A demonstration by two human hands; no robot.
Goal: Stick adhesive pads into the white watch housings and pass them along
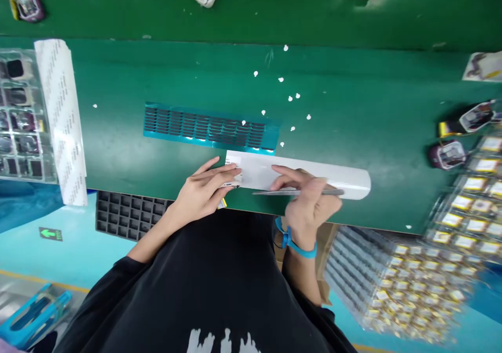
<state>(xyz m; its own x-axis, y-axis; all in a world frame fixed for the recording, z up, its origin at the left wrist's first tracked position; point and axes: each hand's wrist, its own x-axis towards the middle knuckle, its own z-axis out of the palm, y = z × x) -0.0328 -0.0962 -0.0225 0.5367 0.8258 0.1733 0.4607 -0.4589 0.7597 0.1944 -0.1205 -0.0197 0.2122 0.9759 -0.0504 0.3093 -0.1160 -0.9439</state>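
Observation:
My right hand (309, 201) is closed around thin metal tweezers (266, 192), whose tip points left. Its fingertips rest over a glossy white strip (333, 178) that curls at its right end. My left hand (204, 190) presses its fingers together at the strip's left end, on a small pale device (232, 184). Most of that device is hidden beneath the fingers. A yellow piece (221, 203) shows just below them. Beyond the white strip lies a blue film sheet (212, 143) with rows of black slender pieces.
Small white tabs (290, 99) are scattered on the green table (364, 102). Open device housings (447, 154) lie at the right and on the far surface. A clear tray (25, 112) and a printed paper strip (60, 117) are at left, stacked trays (415, 285) at lower right.

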